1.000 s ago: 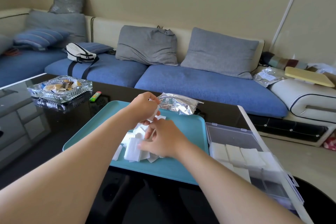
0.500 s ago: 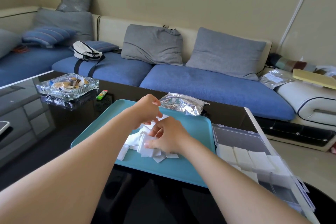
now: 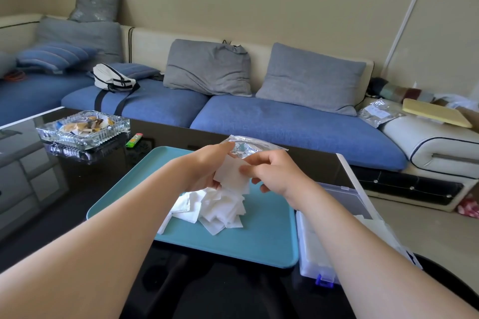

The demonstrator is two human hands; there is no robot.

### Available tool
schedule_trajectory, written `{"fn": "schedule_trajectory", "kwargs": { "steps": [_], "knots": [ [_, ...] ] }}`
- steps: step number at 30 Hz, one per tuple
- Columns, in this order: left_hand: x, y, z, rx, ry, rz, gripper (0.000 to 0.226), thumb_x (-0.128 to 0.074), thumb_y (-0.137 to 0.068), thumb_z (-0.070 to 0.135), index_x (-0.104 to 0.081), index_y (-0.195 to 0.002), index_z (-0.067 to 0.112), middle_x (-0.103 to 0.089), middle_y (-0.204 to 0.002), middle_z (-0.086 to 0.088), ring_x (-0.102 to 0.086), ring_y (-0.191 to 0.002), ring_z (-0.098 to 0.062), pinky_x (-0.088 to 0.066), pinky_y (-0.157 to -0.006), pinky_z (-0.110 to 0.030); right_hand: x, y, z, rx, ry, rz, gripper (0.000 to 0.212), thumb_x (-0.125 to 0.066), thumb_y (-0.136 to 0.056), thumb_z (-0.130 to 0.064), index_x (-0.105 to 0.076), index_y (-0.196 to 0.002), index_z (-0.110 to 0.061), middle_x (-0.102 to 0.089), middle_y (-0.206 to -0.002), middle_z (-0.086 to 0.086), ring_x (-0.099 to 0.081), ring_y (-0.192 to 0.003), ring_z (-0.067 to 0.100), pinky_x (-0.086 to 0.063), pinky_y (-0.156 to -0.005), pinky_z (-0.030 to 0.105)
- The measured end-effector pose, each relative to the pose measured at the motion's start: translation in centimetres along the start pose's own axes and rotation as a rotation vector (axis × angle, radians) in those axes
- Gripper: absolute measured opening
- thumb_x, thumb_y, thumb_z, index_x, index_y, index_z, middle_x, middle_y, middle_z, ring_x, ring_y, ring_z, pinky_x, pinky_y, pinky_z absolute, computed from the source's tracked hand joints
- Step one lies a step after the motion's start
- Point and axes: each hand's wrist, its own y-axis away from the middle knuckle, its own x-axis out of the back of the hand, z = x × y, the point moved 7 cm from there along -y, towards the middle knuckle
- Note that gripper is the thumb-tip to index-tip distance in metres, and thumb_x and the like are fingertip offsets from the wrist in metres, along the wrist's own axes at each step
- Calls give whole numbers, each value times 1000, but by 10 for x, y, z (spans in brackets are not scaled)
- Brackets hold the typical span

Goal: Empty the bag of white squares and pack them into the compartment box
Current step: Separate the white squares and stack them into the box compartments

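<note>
A loose pile of white squares lies on the teal tray. Above the pile, my left hand and my right hand together hold a small stack of white squares; the right thumb and fingers pinch its right edge. The silvery clear bag lies flat at the tray's far edge, just behind my hands. The clear compartment box stands right of the tray, lid open, with white squares in its compartments; my right forearm hides much of it.
A glass ashtray and a green lighter sit on the black glass table at the left. A blue sofa with grey cushions runs behind the table. Another silvery bag lies on the white armrest.
My hands have risen off the pile, lifting a small stack of squares between them. The view has moved closer and the right hand has shifted right.
</note>
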Motion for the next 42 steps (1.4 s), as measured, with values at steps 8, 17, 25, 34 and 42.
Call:
{"fn": "schedule_trajectory", "kwargs": {
  "steps": [8,17,25,34,42],
  "knots": [
    [-15,-2,0,-7,32,-76,59,-26,-113,45,-60,-134,2,-70,-111,-18,-64,-93,-29,-50,-79,-38,7,-1,-1,68,17,68,6,-78,-96,-26,-73,-99,-27,-75,-86,4,-64,-65,11,-50,-57,28],
    [-27,5,8,-62,-57,-79,34,-40,-99,5,-68,-80,10,-62,-66,-1,-58,-61,-16,-45,-65,-31,13,-1,-4,132,105,186,7,-80,-90,-41,-79,-95,-36,-72,-80,-7,-61,-65,9,-52,-62,28],
    [-9,-7,12,-160,90,124,23,-51,-100,7,-67,-116,3,-72,-108,-16,-66,-93,-32,-59,-81,-46,5,-5,9,-26,-37,100,39,-77,-80,-2,-68,-114,-20,-79,-88,14,-78,-68,24,-67,-81,44],
    [-3,-4,8,-118,154,163,21,-51,-100,-4,-63,-115,2,-68,-106,-19,-70,-89,-32,-59,-95,-52,28,-2,5,23,-27,344,24,-63,-91,-10,-80,-88,-26,-79,-86,-1,-77,-85,26,-63,-84,45],
    [-20,3,7,-10,313,-88,53,-35,-86,1,-55,-135,-4,-67,-121,-26,-69,-97,-40,-60,-89,-46,25,6,-13,159,-80,172,20,-85,-87,-9,-80,-102,-21,-81,-89,-2,-77,-82,11,-61,-85,30]
  ]
}}
